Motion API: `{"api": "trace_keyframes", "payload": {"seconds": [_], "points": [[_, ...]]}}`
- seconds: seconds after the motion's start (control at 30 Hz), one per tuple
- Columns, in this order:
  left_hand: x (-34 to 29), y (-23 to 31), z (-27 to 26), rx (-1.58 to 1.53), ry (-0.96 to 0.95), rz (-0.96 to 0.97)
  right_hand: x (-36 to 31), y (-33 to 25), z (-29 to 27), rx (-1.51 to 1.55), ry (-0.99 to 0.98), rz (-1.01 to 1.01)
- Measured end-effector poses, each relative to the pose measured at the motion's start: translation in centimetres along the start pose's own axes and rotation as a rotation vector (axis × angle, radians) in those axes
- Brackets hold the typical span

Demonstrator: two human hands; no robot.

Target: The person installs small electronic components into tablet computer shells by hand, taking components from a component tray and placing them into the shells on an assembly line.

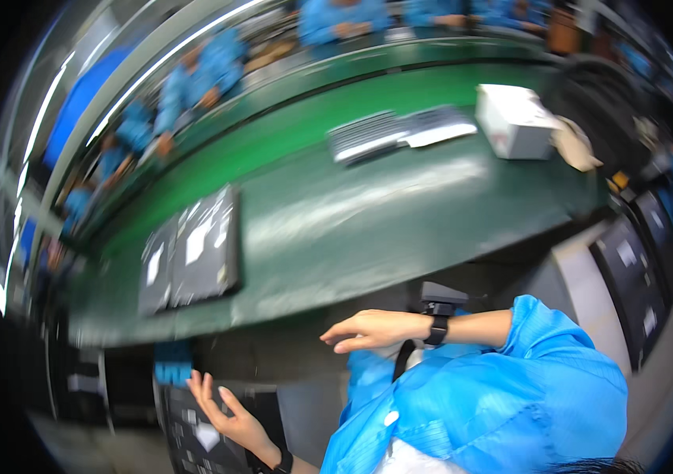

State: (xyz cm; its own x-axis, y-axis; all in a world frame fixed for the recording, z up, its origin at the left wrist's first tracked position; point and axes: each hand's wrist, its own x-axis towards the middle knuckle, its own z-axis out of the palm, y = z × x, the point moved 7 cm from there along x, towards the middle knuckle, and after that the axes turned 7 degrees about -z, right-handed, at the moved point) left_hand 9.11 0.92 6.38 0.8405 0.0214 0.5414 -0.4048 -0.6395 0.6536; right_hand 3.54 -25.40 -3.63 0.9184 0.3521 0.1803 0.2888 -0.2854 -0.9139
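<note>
We are reaching our left hand point(222, 415) down below the bench edge toward a dark flat panel point(194, 442) with pale labels, which is standing low at the lower left, under the green work surface point(368, 213). The palm is facing up and the fingers are spread and released; whether the fingertips are touching the panel, we cannot tell through the blur. A black band is sitting on that wrist.

We are holding our right hand point(372, 329) level in front of the chest, just under the bench edge, fingers extended leftward and loosely together, grasping nothing. A black wrist device point(437, 316) is strapped on, and the blue sleeve point(526, 379) is running back to the lower right.

On the bench, two more dark panels point(194, 253) are lying side by side at the left. Farther back, grey ribbed trays point(399, 130) are lying flat, with a white box point(514, 118) just to their right. Other dark panels point(636, 268) are stacked upright at the far right. Across the line, people in blue coats point(194, 79) are working.
</note>
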Motion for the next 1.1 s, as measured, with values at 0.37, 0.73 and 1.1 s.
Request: {"api": "trace_keyframes", "payload": {"seconds": [0.37, 0.73, 1.1], "points": [[-6.6, 18.9, 23.1, -0.195, -0.963, 0.843, -38.0, -2.4, -5.3, -0.230, 1.589, 0.525], [-8.1, 18.2, 26.0, 0.060, -0.824, 0.922, -55.6, -3.9, -3.9, -1.228, 1.792, 1.268], [-7.9, 19.3, 25.4, -0.081, -0.805, 0.900, -60.5, -4.1, -7.9, -1.402, 1.646, 1.398]]}}
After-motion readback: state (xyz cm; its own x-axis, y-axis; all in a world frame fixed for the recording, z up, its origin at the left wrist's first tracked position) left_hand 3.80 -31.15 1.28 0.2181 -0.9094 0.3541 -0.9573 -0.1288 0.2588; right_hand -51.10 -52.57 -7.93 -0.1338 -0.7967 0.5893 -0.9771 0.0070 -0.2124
